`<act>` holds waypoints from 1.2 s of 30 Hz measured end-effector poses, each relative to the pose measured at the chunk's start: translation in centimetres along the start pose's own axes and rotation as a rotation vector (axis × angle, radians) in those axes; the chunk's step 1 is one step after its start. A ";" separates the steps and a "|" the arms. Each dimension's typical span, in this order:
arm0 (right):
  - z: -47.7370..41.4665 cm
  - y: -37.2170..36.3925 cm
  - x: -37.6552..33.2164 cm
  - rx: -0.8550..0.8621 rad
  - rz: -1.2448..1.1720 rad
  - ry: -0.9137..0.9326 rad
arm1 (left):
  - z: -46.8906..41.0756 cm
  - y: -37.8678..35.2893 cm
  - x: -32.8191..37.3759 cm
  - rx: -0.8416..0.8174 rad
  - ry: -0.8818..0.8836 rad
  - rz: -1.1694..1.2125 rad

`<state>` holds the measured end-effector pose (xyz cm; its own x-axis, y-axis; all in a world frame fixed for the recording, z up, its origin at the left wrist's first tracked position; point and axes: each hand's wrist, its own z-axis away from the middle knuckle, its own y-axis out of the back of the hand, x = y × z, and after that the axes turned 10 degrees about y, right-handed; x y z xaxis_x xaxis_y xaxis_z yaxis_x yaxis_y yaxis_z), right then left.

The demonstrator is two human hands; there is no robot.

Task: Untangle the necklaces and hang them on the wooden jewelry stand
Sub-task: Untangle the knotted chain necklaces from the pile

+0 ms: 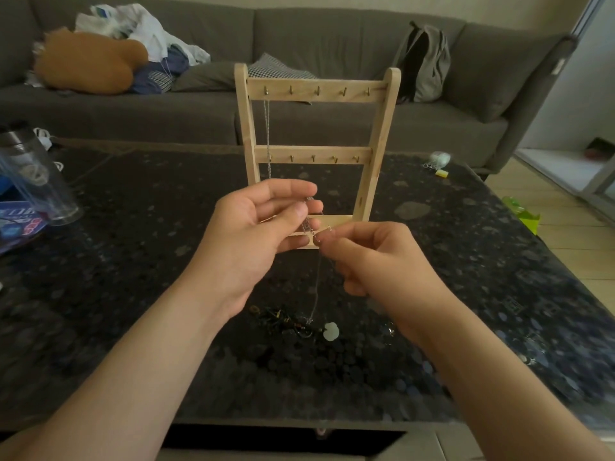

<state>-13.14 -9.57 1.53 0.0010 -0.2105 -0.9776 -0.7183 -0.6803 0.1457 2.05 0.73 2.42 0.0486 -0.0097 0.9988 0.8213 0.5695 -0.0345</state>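
Left hand (263,221) and right hand (369,257) both pinch a thin chain (316,287) at frame centre, before the stand (316,94). Its tail runs into the tangle (289,322) on the surface (133,261) below. Tugging could tighten knots.

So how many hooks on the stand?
10: five on the top rail, five on the lower rail. The chain hangs from the top-left one; none looks hidden.
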 end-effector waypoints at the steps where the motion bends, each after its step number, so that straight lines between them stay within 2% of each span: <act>1: 0.0 0.1 0.0 -0.001 -0.003 -0.003 | 0.0 0.0 0.0 -0.001 -0.011 -0.010; 7: -0.1 -0.1 0.2 -0.020 -0.020 -0.010 | -0.1 0.2 -0.4 0.001 -0.100 -0.106; 12: -0.2 -0.2 -0.2 -0.036 -0.173 -0.075 | -0.1 0.2 -0.4 0.060 -0.188 -0.222; 15: 0.0 -0.3 -0.3 -0.010 -0.180 -0.027 | -0.2 0.2 -0.4 0.093 -0.228 -0.238; 18: 0.1 -0.2 -0.2 0.044 -0.038 0.125 | -0.2 0.4 -0.3 0.114 -0.233 -0.234; 26: 0.6 -1.1 0.1 0.196 0.542 0.354 | -0.2 0.4 -0.4 0.086 -0.171 -0.174; 31: 0.5 -1.4 0.7 0.283 0.656 0.461 | -0.1 0.2 -0.4 0.062 -0.163 -0.145; 36: 0.3 -1.5 1.1 0.275 0.754 0.458 | -0.2 0.2 -0.5 0.041 -0.144 -0.127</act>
<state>-12.28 -8.54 0.22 -0.3009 -0.8273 -0.4745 -0.7807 -0.0721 0.6207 2.24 0.70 1.89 -0.1378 0.0326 0.9899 0.7916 0.6043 0.0903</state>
